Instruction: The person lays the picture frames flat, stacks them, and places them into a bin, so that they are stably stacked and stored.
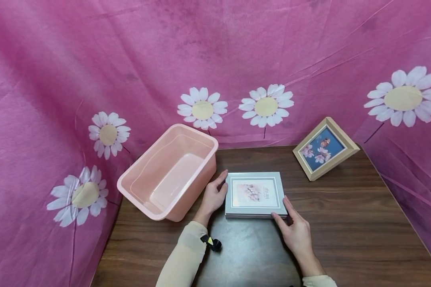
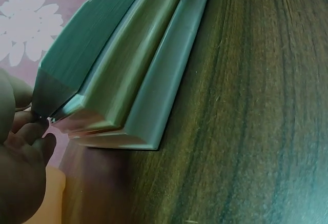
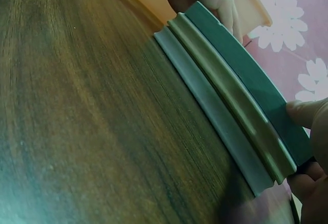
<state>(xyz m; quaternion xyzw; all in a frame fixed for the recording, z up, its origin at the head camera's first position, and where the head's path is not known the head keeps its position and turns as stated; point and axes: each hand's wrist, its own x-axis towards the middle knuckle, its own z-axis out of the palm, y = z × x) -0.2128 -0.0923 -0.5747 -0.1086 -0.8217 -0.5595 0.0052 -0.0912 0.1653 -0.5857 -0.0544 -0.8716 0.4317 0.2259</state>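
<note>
A stack of three picture frames lies on the table, its top picture frame (image 1: 253, 195) pale grey-green with a blossom print facing up. Below it show a tan-looking middle frame (image 3: 230, 98) and a grey bottom frame (image 3: 210, 111). My left hand (image 1: 214, 196) holds the left side of the top frame, fingers at its edge. At the front right corner, my right hand (image 1: 296, 231) grips the top frame, thumb on the front edge and fingers along the right side. Both wrist views show the front edges of the stack close up.
Left of the stack stands a pink plastic tub (image 1: 169, 171), close to my left forearm. A light wooden picture frame (image 1: 325, 149) with a blue blossom picture stands at the back right. Behind the wooden table (image 1: 366, 223) hangs a pink cloth (image 1: 215, 48) with daisies.
</note>
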